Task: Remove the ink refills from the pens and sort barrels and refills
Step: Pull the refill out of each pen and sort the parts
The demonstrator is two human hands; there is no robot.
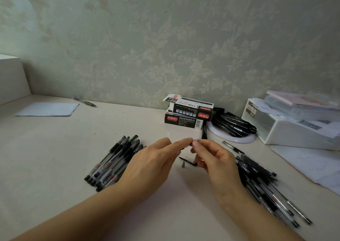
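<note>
Both forearms enter from the near edge of the pale bench point(55, 158) and meet at its middle. Left hand point(152, 163) and right hand point(213, 159) bring their fingertips together over a small dark part; the part is nearly hidden, so what it is cannot be told. Each grip appears to be a pinch on it, index and thumb closed, remaining fingers loosely curled.

Just beneath the hands lie a small grey cone-shaped pen tip point(183, 165) and a thin black piece point(187, 161), loose on the bench. Left of the hands sits a tidy row of clear-barrelled black gel pens point(114, 159). Right of them lies a looser heap of slim black refills and pens point(265, 182). Further back stand two stacked black pen boxes point(187, 113), a white ring-shaped stand bearing black marker pens point(233, 128), and a white plastic organiser point(287, 130).

Assessed risks: the pinched part is small and may slip and roll away. The loose tip below could be knocked aside by a wrist. The right heap is untidy, so barrels and refills may get mixed.
</note>
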